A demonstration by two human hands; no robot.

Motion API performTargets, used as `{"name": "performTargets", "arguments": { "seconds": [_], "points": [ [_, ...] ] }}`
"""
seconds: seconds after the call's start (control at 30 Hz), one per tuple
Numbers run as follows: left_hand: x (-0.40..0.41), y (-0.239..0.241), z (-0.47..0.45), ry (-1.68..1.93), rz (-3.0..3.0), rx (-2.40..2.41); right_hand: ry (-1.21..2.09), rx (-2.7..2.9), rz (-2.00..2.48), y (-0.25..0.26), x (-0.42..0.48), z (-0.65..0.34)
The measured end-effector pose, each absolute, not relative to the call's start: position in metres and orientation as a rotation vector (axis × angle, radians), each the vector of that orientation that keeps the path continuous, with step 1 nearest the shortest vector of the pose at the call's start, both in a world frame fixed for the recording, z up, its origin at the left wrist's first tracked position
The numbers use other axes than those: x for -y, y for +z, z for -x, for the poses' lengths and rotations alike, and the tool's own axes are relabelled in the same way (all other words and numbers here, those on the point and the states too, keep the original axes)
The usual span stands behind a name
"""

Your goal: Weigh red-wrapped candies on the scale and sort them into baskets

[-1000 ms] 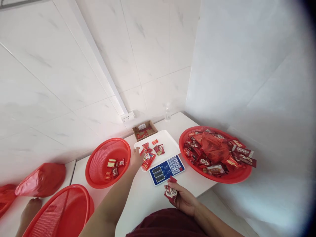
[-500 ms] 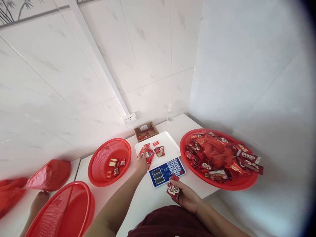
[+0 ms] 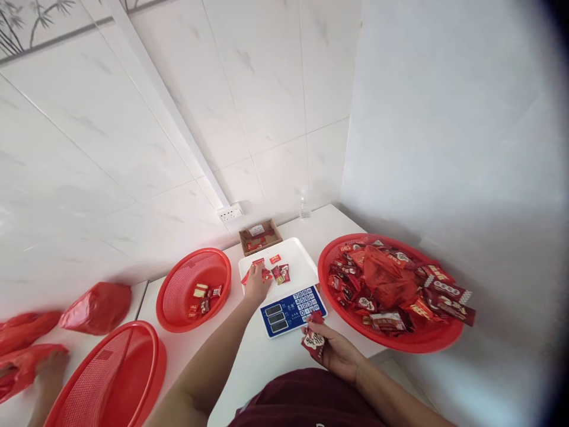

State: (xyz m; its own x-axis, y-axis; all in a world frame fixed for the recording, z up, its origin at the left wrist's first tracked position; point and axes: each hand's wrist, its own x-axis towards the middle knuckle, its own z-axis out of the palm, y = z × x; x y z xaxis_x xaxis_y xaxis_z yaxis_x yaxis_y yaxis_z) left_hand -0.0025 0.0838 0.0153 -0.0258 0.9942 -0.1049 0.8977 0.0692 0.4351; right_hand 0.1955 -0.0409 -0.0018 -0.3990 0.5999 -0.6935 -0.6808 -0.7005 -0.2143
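On the white tray (image 3: 302, 258) of a digital scale (image 3: 291, 308), my left hand (image 3: 258, 286) has its fingers curled onto a red snack packet (image 3: 267, 274). Part of that packet is hidden behind the hand. Beside it on the tray lie a dark red and beige packet (image 3: 280, 273) and a small red packet (image 3: 275, 258). My right hand (image 3: 340, 359), low in front of the scale's keypad, is closed around a dark red snack packet (image 3: 313, 341) with white lettering.
A large red basket (image 3: 326, 279) heaped with packets stands right of the scale. Left are a red basket (image 3: 166, 296) with several packets and another red basket (image 3: 155, 362). Behind sits a cardboard box (image 3: 280, 236). Far left, another person's hand (image 3: 52, 370) touches a red bag (image 3: 26, 367).
My left hand has drawn up over the red packets on the tray, covering more of them. My right hand keeps its packet. The other person's hand now holds a red bag.
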Motion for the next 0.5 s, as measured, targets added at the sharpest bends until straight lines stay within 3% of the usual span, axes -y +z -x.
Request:
{"name": "performTargets", "arguments": {
  "seconds": [0.2, 0.5],
  "points": [
    [-0.114, 0.001, -0.016, 0.152, -1.895, -2.174, 2.115, -0.128, 0.989, -0.003, 0.042, -0.210],
    [-0.125, -0.017, -0.039, 0.040, -2.084, -2.055, 2.051, -0.178, 1.084, -0.008, 0.046, -0.229]
  ]
}}
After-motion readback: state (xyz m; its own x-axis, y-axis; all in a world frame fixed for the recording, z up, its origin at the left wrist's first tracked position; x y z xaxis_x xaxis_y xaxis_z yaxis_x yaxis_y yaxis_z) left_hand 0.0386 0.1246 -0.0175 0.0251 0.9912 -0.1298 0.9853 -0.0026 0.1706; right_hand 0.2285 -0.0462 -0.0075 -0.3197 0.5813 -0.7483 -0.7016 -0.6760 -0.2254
